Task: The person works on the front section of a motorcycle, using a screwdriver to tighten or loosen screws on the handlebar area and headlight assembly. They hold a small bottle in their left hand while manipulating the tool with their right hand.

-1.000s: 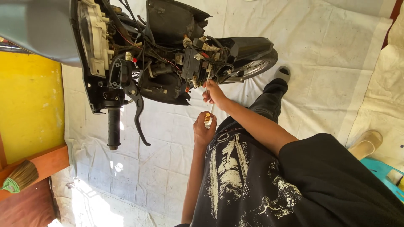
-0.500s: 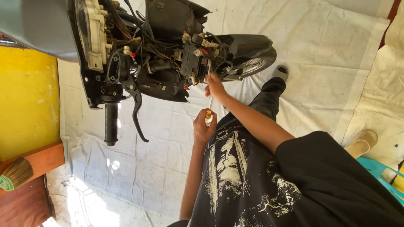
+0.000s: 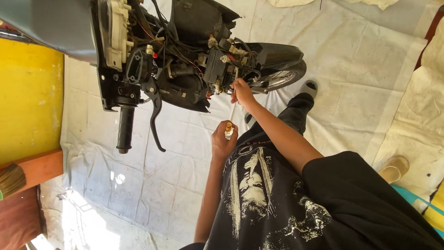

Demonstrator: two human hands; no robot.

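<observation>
left hand (image 3: 223, 140) closed around screwdriver (image 3: 229, 126) handle; right hand (image 3: 242, 90) pinches its shaft at motorcycle (image 3: 185, 55).

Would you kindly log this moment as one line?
left hand: grips screwdriver handle | right hand: pinches its shaft at motorcycle wiring | floor: white sheet

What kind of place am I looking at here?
Probably an informal repair spot or home workshop: a motorcycle with its panels off and wiring bared, white sheeting spread over the floor, and a screwdriver in the person's hands.

Yellow wall (image 3: 27, 102), blk motorcycle (image 3: 194, 55)
</observation>
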